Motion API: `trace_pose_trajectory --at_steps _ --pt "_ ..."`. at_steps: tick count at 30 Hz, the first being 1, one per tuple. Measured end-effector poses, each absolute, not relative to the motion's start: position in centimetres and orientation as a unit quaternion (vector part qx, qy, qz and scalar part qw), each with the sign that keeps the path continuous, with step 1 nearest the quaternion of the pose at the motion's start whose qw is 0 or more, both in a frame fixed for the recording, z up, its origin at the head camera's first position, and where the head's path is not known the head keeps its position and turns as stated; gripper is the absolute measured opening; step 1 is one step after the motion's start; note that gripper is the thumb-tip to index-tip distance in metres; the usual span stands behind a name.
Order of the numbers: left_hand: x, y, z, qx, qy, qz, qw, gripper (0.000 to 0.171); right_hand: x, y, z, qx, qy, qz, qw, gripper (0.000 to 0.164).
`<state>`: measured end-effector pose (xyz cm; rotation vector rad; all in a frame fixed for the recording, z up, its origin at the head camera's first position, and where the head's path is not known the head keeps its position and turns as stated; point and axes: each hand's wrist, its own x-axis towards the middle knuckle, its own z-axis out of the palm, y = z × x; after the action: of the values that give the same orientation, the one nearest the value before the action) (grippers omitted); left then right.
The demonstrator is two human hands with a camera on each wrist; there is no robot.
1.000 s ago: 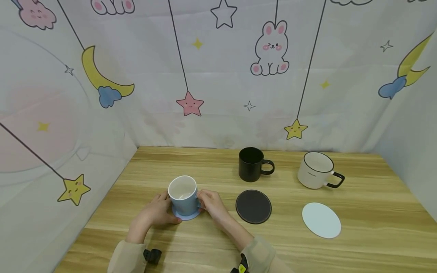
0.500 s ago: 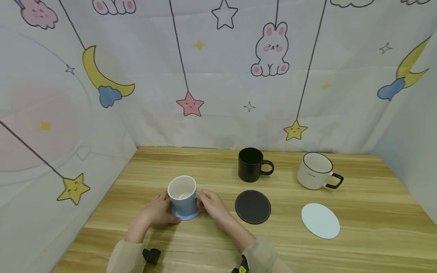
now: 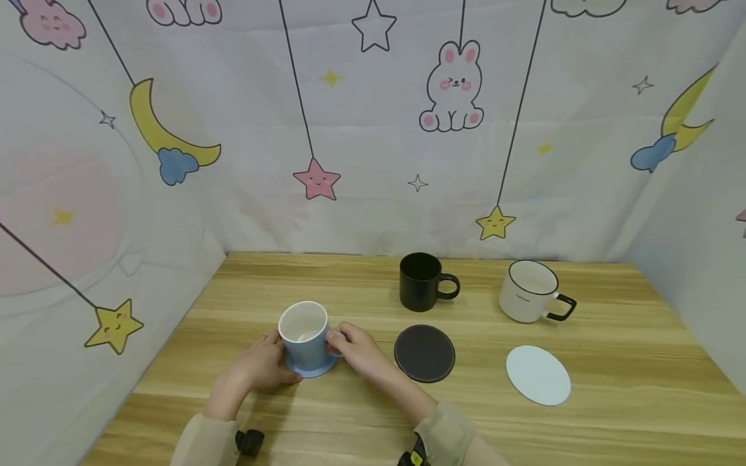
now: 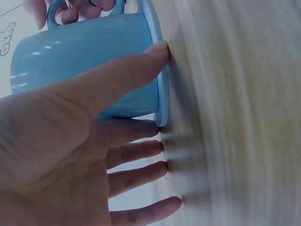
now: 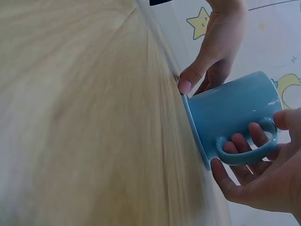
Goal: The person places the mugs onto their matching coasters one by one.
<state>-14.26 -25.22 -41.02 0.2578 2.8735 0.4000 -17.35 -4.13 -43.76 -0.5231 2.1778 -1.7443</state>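
Note:
A light blue mug [image 3: 307, 353] with a white inside stands upright on a round blue coaster [image 4: 163, 101], at the left of the table. Spread beside them is my left hand [image 3: 262, 366], its thumb against the coaster's near rim and its index fingertip at the rim further round. Its other fingers reach down to the tabletop, fairly straight. On the opposite side my right hand [image 3: 358, 349] holds the mug's handle [image 5: 249, 156], with fingertips showing inside the loop and the thumb at its top.
Further back on the wooden table [image 3: 361, 421] stand a black mug [image 3: 418, 285] and a white mug [image 3: 527, 294] with a black rim and handle. A dark round coaster [image 3: 424, 353] and a pale one [image 3: 538, 375] lie before them. A patterned curtain [image 3: 373, 116] hangs behind.
The head view has shifted slightly, moving the whole scene a little left. My right fingers have changed position slightly, and more of the handle shows below the thumb. The left hand keeps its place.

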Motion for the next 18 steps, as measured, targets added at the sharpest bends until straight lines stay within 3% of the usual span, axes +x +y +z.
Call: trace_pose_trajectory --at_steps 6,11,18 --pt "-13.7 -25.1 -40.9 0.085 0.982 0.131 0.108 0.086 -17.4 -3.5 -43.5 -0.231 0.794 -0.546 0.134 0.018" --pt "-13.1 -25.1 -40.9 0.093 0.982 0.135 0.094 0.085 -17.2 -2.7 -43.0 -0.238 0.792 -0.547 0.133 0.018" --pt "-12.5 -25.1 -40.9 0.1 0.981 0.146 0.08 0.081 -17.1 -1.6 -42.6 -0.226 0.803 -0.548 0.051 0.015"
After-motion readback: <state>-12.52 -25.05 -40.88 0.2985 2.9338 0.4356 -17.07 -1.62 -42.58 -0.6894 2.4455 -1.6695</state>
